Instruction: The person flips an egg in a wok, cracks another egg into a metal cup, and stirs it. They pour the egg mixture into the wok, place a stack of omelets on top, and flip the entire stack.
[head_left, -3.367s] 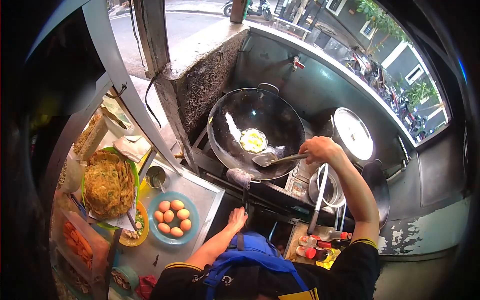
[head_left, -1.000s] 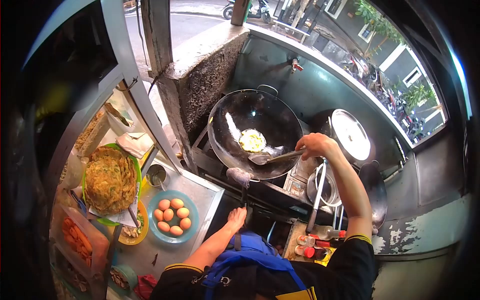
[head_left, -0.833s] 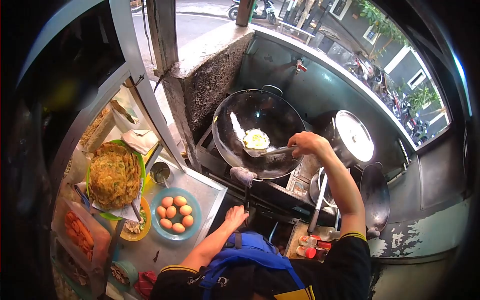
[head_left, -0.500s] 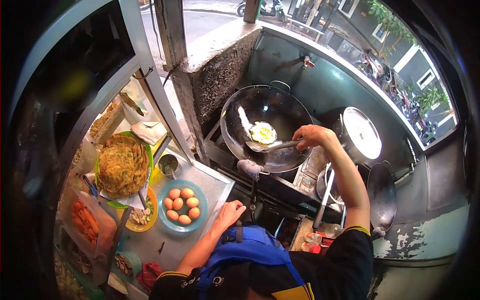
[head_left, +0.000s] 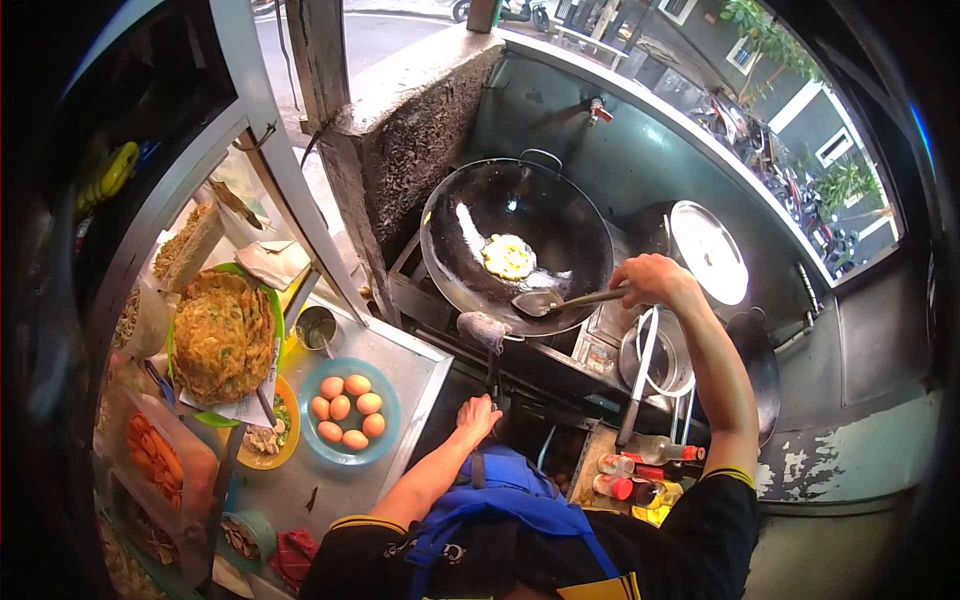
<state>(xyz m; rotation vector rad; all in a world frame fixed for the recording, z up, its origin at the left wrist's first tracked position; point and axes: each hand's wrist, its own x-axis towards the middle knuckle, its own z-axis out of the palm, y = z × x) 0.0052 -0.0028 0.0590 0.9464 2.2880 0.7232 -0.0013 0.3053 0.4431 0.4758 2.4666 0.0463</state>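
My right hand [head_left: 655,280] grips the handle of a metal wok spatula [head_left: 538,303], its blade over the near side of a large black wok [head_left: 560,215]. A white-and-yellow egg [head_left: 508,257] lies in the wok, apart from the blade. Cloth covers the wok's near handle [head_left: 485,330]. Below it, my left hand [head_left: 476,418] has its fingers closed at a dark upright pipe [head_left: 494,378] in front of the stove; the exact part they grip is partly hidden. Several brown eggs sit on a blue plate [head_left: 390,390] left of that hand.
A lidded pot [head_left: 708,250] stands right of the wok, near a smaller pan [head_left: 670,350]. Bottles and red-capped jars [head_left: 612,487] stand at lower right. At left are a pile of fried fritters [head_left: 225,335], a yellow bowl [head_left: 290,400] and a metal cup [head_left: 318,327].
My left hand has moved from beside the counter edge to the dark pipe. My right hand has drawn the spatula back from the egg, toward the wok's near right rim. The view has shifted slightly.
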